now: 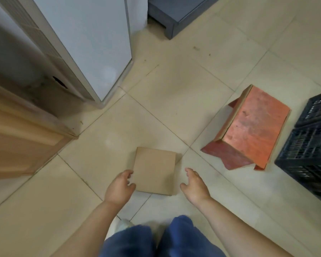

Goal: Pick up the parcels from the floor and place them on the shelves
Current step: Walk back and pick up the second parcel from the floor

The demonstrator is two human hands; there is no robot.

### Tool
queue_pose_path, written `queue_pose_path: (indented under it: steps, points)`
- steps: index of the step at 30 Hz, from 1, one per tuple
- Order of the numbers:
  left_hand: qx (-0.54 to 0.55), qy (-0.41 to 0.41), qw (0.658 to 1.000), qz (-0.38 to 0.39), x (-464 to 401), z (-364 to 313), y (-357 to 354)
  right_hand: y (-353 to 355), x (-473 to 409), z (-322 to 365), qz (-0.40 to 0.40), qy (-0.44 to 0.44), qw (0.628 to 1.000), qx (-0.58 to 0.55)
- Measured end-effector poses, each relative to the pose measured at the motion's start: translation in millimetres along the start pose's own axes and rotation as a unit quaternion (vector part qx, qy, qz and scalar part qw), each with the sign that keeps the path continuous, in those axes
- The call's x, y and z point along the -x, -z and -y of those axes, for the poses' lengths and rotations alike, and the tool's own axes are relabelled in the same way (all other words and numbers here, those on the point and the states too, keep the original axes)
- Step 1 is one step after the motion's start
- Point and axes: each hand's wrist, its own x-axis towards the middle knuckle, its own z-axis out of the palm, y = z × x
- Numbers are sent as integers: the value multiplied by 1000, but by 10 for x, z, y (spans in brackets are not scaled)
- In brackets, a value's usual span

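Blue trouser knees (156, 240) fill the bottom edge, with a pale shoe (123, 225) just showing beside the left one. From either side of them two bare forearms reach forward and down toward the tiled floor (183, 86).

Between the hands lies the parcel (154, 170), a flat brown cardboard box resting on the floor, one corner slightly turned. The left hand (120, 186) is at the parcel's near-left edge, fingers curled and spread; its fingertips look to be at or touching the cardboard, though contact is not certain. The right hand (195, 184) is off the parcel's right side, just beside it and apart from it, palm turned inward, fingers loosely spread. Neither hand has closed on anything.

To the right, well apart from the parcel, stands a red stool (252, 128), and beyond it a black crate (311, 143) at the frame's edge. A white cabinet (93, 43) rises at upper left, a wooden door (17, 138) at far left.
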Motion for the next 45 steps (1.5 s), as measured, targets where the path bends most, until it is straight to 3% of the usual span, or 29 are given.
queue_pose_path:
  steps: [4, 13, 21, 31, 45]
  points:
    - [3, 16, 1000, 8, -676, 475, -504, -534, -737, -320, 12, -18, 1000, -14]
    - [-101, 60, 991, 69, -1832, 1324, -1165, -1540, -1915, -853, 13, -74, 996, -50]
    - [47, 79, 994, 66, -2015, 1461, -1417, -1896, -2101, -969, 44, -112, 964, -238]
    - [74, 61, 995, 3, -1312, 992, -825, -1210, -1419, -532, 43, -107, 956, -271]
    - [205, 33, 969, -131, 681, -634, 1210, 846, 539, 1148, 8, 25, 976, -218]
